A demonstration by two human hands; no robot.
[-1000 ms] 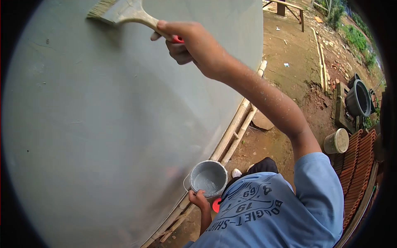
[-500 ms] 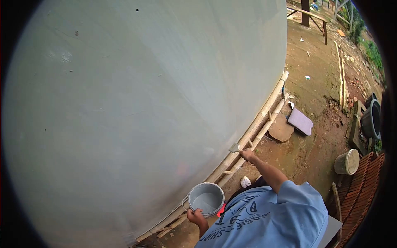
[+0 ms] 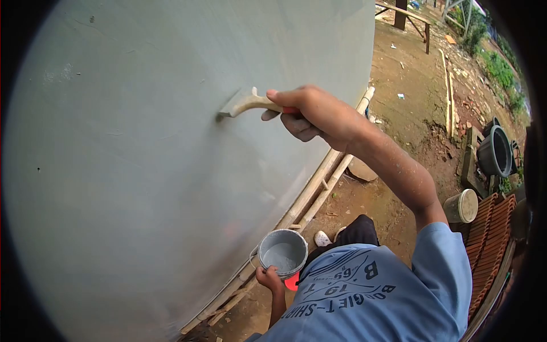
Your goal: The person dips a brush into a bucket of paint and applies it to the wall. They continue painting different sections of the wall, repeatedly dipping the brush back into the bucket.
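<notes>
A putty knife [image 3: 249, 104] with a pale handle, red near the grip, is held in my right hand [image 3: 322, 117]. Its blade meets the smooth grey wall [image 3: 142, 171], where a faint shadow falls beneath it. Low down, my left hand [image 3: 269, 278] grips the near rim of a grey bucket [image 3: 284, 237], tilted so its inside shows. Grey paste coats the bottom of that bucket, and a wire handle hangs at its left side. Something red shows just beneath the bucket, mostly hidden.
A bamboo ladder [image 3: 312, 188] runs along the wall's base. To the right are a pale bucket [image 3: 468, 205], stacked orange roof tiles [image 3: 493, 233] and a dark basin [image 3: 486, 157]. A wooden bench [image 3: 411, 15] stands farther off on the dirt ground.
My right hand has risen from beside the ladder to the wall, bringing the putty knife up and left. The left hand still holds the bucket. The view has shifted slightly.
</notes>
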